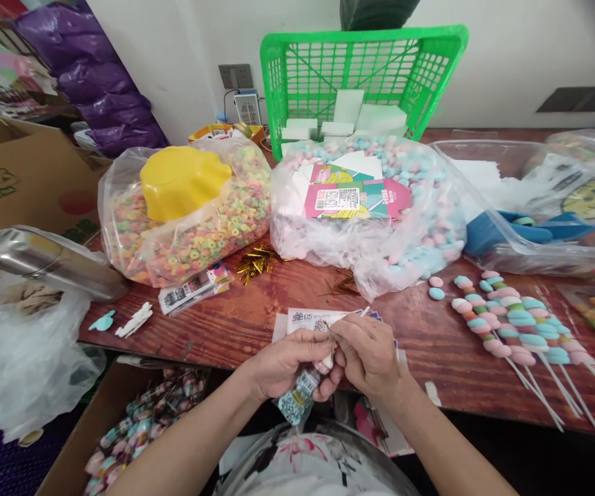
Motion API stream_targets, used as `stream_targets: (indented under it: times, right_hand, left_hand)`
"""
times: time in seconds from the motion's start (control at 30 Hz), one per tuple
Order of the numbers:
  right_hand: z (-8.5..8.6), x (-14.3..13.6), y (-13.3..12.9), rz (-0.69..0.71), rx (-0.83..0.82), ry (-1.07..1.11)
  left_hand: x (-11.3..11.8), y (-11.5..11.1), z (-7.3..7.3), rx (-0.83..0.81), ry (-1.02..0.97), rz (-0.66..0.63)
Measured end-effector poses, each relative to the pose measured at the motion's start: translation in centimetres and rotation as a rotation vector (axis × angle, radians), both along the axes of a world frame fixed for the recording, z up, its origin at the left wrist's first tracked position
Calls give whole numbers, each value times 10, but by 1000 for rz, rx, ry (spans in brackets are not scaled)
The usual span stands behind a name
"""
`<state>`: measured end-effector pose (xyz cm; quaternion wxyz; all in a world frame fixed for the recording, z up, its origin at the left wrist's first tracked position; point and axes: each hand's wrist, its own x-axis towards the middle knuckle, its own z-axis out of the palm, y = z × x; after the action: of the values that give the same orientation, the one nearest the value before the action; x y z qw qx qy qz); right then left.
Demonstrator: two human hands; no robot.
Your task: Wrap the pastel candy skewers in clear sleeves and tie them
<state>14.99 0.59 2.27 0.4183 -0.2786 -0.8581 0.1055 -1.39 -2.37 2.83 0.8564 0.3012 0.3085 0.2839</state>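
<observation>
Near the table's front edge, my left hand (297,355) is closed around a small clear printed bag (300,396) with pink and blue candy inside. My right hand (367,351) pinches the upper end of that bag, where a bit of gold tie seems to show between the fingers. The bag hangs tilted down toward my lap. Printed papers or bags (297,318) lie on the table just behind my hands. Gold twist ties (256,264) rest farther back. To the right, several skewers of pink and blue marshmallows (525,320) lie side by side.
A bag of ring candy (188,248) with a yellow bowl (180,182) and a marshmallow bag (431,207) stand behind. Around them are a green basket (364,41), a clear tub (514,148) and a steel flask (52,262). A box of packed skewers (142,420) is below left.
</observation>
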Motion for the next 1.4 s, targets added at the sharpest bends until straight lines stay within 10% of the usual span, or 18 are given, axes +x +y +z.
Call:
stream_targets:
  times: [0.23,0.53,1.2,1.4]
  right_hand:
    - [-10,-11,-3,-221,-150,12]
    - [7,-4,-16,-71,-157,249]
    - [-6,6,2,188,-552,283]
    - [-5,0,-11,27,-492,373]
  left_hand:
    - [3,-4,11,798,711,259]
    - [9,7,9,313,468,416]
    - [2,-3,-2,331,403,441]
    - [5,-3,0,347,426,548]
